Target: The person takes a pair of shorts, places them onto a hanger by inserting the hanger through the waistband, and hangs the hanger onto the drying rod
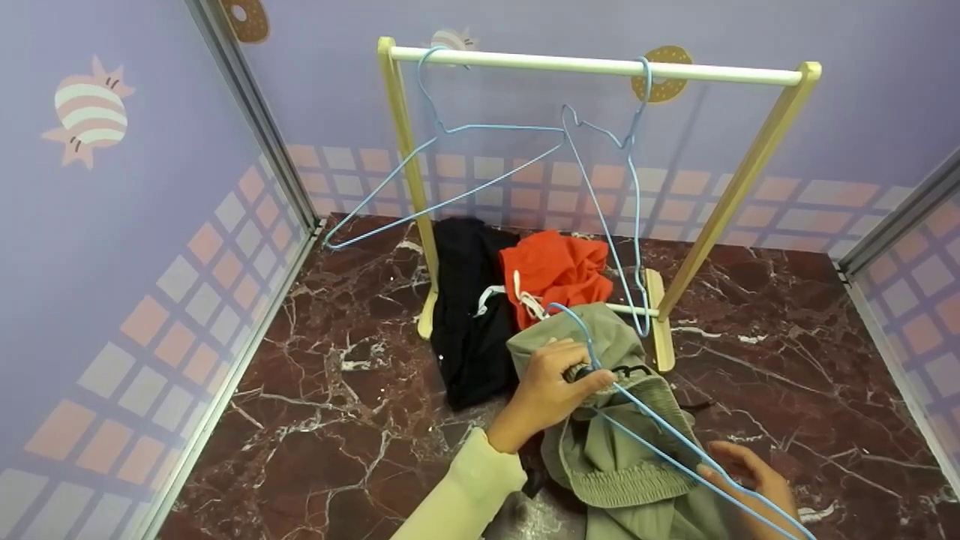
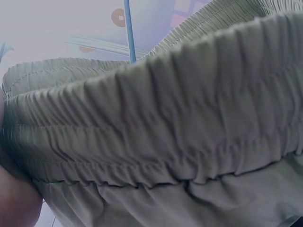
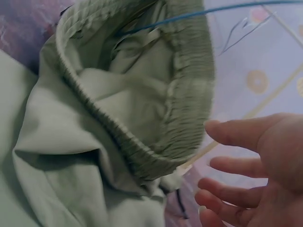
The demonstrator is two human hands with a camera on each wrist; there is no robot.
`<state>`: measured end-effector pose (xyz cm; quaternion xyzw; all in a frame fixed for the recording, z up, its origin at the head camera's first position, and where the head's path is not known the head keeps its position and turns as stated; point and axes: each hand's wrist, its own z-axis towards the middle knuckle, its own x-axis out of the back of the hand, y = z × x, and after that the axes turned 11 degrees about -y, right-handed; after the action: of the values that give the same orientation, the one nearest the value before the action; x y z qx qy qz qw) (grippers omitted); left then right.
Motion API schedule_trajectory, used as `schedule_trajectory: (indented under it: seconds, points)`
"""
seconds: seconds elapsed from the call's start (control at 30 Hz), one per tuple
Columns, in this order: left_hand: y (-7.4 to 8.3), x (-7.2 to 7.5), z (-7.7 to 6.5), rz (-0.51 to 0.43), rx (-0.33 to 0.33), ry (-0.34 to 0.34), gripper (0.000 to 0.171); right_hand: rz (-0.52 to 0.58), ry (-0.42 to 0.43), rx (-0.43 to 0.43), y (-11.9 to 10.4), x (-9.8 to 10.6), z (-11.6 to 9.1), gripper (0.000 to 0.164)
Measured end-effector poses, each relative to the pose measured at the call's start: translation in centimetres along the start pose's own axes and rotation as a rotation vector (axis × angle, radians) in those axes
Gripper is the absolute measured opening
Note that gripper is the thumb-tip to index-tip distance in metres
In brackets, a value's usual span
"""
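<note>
Head view: my left hand (image 1: 551, 382) clamps a grey-green cloth garment with gathered elastic waistband (image 1: 634, 487) and a blue wire hanger (image 1: 664, 423), on the near side of a wooden rack with white rail (image 1: 540, 61). Right hand (image 1: 754, 480) by the hanger's near right end.

Left wrist: waistband fills the view, wire behind.

Right wrist: waistband gaping, wire running inside; right fingers apart, gripping nothing. Step, I judge: fitting hanger into waistband. Next calls for drawing the rim over the right end.

Pale yellowish sleeve (image 1: 466, 487), bare hands (image 1: 549, 384)

We see matt cloth, glossy floor (image 1: 330, 427).
Lower centre, green garment (image 1: 592, 450) rough-gathered at its waistband (image 1: 636, 487); upper right, smooth wooden post (image 1: 735, 195).
</note>
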<state>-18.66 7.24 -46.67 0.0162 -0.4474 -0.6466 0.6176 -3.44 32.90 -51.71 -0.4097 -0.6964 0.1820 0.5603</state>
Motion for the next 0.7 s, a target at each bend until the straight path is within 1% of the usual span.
schedule_trajectory:
  seconds: [0.13, 0.3, 0.4, 0.57, 0.7]
  points:
    - [0.1, 0.1, 0.0, -0.006, 0.000, 0.001, 0.046, -0.002, -0.013, 0.000, -0.9, -0.6, 0.3, 0.053]
    - [0.4, 0.3, 0.0, -0.006, -0.016, 0.013, 0.046, -0.030, -0.041, -0.031, -1.5, -1.3, 0.7, 0.057]
    - [0.5, 0.4, 0.0, -0.015, -0.016, 0.017, 0.046, -0.056, -0.044, -0.022, -0.9, -1.8, 1.5, 0.058]
    - [0.7, 0.5, 0.0, -0.042, -0.006, 0.023, 0.045, -0.064, -0.048, 0.009, 0.9, -2.6, 2.8, 0.050]
    - [0.8, 0.7, 0.0, -0.070, -0.001, 0.034, 0.044, -0.065, -0.053, 0.035, 1.6, -2.7, 3.1, 0.048]
